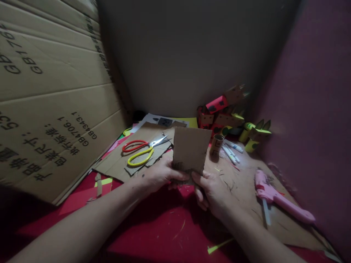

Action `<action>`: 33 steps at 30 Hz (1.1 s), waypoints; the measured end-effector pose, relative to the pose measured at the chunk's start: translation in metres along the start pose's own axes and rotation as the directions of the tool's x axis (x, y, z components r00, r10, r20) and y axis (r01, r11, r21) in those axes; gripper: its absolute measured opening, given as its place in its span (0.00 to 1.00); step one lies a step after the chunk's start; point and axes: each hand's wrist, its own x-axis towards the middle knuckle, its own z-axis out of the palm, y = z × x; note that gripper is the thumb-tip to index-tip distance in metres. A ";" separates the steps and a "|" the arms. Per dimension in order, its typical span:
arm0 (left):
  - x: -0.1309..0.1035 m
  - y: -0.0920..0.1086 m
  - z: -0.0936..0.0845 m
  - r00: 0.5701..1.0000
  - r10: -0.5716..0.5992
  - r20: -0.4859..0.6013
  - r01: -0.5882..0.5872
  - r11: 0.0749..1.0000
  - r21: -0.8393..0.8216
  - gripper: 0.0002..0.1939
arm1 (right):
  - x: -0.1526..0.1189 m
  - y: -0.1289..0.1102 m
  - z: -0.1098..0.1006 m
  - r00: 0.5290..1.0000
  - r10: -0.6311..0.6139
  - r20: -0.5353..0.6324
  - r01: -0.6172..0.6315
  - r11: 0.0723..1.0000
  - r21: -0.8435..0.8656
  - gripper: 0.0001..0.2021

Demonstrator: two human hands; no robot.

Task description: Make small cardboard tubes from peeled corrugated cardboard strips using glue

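A rectangular piece of brown cardboard [191, 148] is held up between both hands above the red table surface. My left hand [167, 171] grips its lower left corner, thumb across the front. At the lower right corner, my right hand [208, 186] pinches it with the thumb on the front face. Scissors [149, 149] with one red and one yellow handle lie with blades apart on cardboard sheets, left of the held piece. Just right of it stands a small cardboard tube [216, 145] with dark markings.
A pink glue gun [282, 204] lies on a cardboard sheet at right. White markers [231, 151] sit behind the tube. Red and yellow paper-and-cardboard figures [219, 113] are heaped at the back. A large printed carton [55, 91] walls the left side; a purple wall [312, 109] rises right.
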 end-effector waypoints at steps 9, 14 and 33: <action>0.000 -0.001 0.006 0.976 -0.195 0.093 0.192 0.980 0.044 0.09 | -0.004 -0.019 0.005 0.960 -0.220 -0.175 0.235 0.969 0.070 0.12; -0.002 0.006 0.005 0.990 -0.039 -0.138 0.052 0.994 0.091 0.16 | -0.005 -0.012 0.010 0.988 -0.130 -0.086 0.137 0.987 0.084 0.12; -0.002 0.002 0.010 0.993 -0.044 -0.114 0.047 0.998 0.029 0.17 | -0.003 -0.022 0.004 0.970 -0.213 -0.120 0.202 0.974 -0.102 0.14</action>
